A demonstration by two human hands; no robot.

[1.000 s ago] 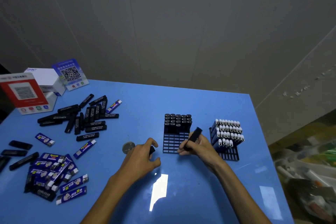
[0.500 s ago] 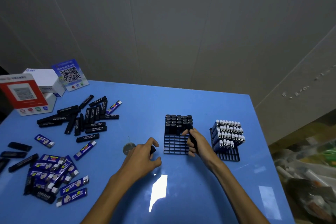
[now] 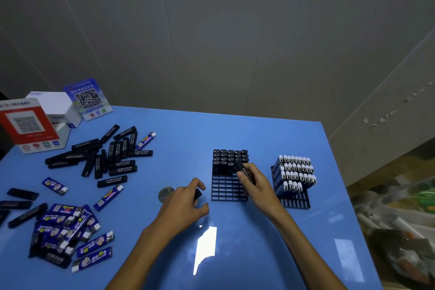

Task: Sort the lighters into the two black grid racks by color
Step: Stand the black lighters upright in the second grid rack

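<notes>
Two black grid racks stand on the blue table [image 3: 235,132]. The left rack [image 3: 226,192] holds several black lighters [image 3: 229,156] in its far rows. The right rack [image 3: 296,202] holds several blue lighters with white caps [image 3: 294,172]. My right hand [image 3: 257,185] grips a black lighter [image 3: 243,170], its top end at the filled rows of the left rack. My left hand [image 3: 186,202] rests on the table left of that rack and holds another black lighter [image 3: 197,193], mostly hidden by the fingers.
A heap of loose black lighters [image 3: 106,153] lies at the left back, a heap of blue ones [image 3: 68,233] at the left front. QR code stands [image 3: 28,125] and a white box [image 3: 56,106] fill the far left corner. A small round disc [image 3: 166,193] lies by my left hand.
My right hand has carried its black lighter from the rack's front right corner up to the filled rows and tipped it upright. My left hand has stayed put.
</notes>
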